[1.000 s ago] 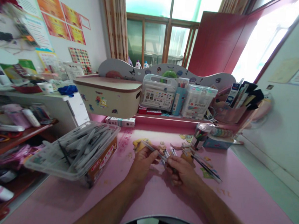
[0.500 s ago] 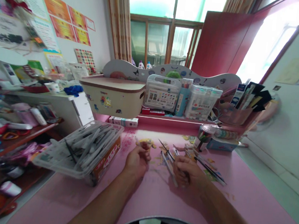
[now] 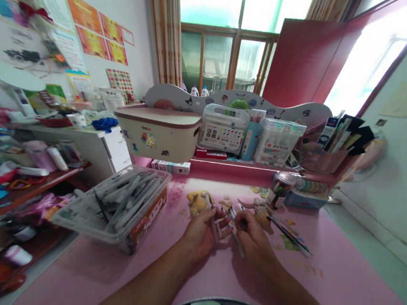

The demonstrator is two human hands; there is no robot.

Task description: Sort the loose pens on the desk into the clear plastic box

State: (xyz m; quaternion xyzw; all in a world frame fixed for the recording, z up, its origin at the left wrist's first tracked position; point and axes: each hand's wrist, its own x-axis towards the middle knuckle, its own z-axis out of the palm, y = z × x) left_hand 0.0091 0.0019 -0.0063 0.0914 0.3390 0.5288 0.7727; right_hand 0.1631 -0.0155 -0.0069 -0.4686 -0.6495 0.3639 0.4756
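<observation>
My left hand is closed around a slim, pale pen with a dark upper part, which points away from me. Close beside it, my right hand has its thumb and forefinger curled together. A second pen, clear or whitish, runs under the right fingers and seems held there; its middle is hidden. Just past the right hand, several thin dark sticks like pen refills lie on the pink desk. On the left stands a clear plastic box filled with greyish pens.
A jar of pens and a blue box stand at the desk's right back. Along the raised shelf are a cream lidded bin, a clear marker case and another case. A cluttered shelf flanks the left.
My left hand has moved right, close to my right hand, and now holds a pen. The thin dark stick that poked out of my right hand no longer shows there.
</observation>
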